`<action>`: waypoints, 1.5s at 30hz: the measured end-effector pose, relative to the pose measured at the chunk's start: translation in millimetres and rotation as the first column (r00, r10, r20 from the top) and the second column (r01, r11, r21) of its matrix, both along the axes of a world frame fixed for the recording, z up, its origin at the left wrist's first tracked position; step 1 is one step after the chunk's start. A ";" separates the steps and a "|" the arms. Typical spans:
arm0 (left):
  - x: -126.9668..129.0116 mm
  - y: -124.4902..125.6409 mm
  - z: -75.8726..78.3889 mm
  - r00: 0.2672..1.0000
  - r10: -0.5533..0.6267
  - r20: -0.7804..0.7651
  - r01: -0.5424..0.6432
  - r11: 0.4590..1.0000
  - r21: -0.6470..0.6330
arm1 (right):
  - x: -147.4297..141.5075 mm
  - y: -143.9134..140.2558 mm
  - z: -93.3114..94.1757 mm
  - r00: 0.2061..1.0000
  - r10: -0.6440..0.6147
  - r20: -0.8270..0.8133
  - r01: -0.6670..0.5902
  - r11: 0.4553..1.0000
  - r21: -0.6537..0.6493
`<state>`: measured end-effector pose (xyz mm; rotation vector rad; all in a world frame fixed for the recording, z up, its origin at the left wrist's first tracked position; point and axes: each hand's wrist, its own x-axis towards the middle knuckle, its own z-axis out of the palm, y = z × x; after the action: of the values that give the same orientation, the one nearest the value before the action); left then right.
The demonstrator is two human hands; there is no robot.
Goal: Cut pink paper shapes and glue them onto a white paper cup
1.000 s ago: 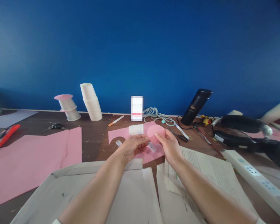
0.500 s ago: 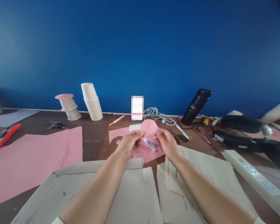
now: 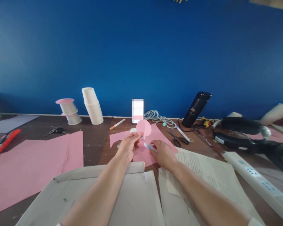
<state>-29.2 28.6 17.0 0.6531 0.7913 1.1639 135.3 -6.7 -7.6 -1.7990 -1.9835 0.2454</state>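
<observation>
My left hand [image 3: 131,142] pinches the lower edge of a pink paper circle [image 3: 143,127] and holds it raised. Behind that hand, a small white piece [image 3: 133,130] is mostly covered. My right hand [image 3: 163,152] has its fingers closed over a small white and clear glue stick [image 3: 149,146] at the pink sheet [image 3: 155,135] with cut-out edges. A small whitish cap [image 3: 118,145] is partly hidden beside my left hand.
Scissors [image 3: 178,138] and a coiled cable [image 3: 157,116] lie beyond my right hand. Stacked paper cups [image 3: 93,106], cups with pink discs [image 3: 69,108], a phone [image 3: 138,110] and a black flask [image 3: 196,110] stand along the wall. White card [image 3: 85,194] lies nearest me.
My right hand has let go of the pink circle and come down onto the glue stick. My left hand keeps the circle, which has shifted slightly left.
</observation>
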 end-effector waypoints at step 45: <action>8.1 -12.3 4.5 0.820 -0.063 -0.569 0.191 0.967 0.169 | 7.2 -0.5 27.8 0.476 -0.122 -0.871 0.240 0.971 -0.004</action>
<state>-21.0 16.3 21.4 1.2541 1.0997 0.9443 142.5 -7.2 20.2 -1.3371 -1.0206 0.7803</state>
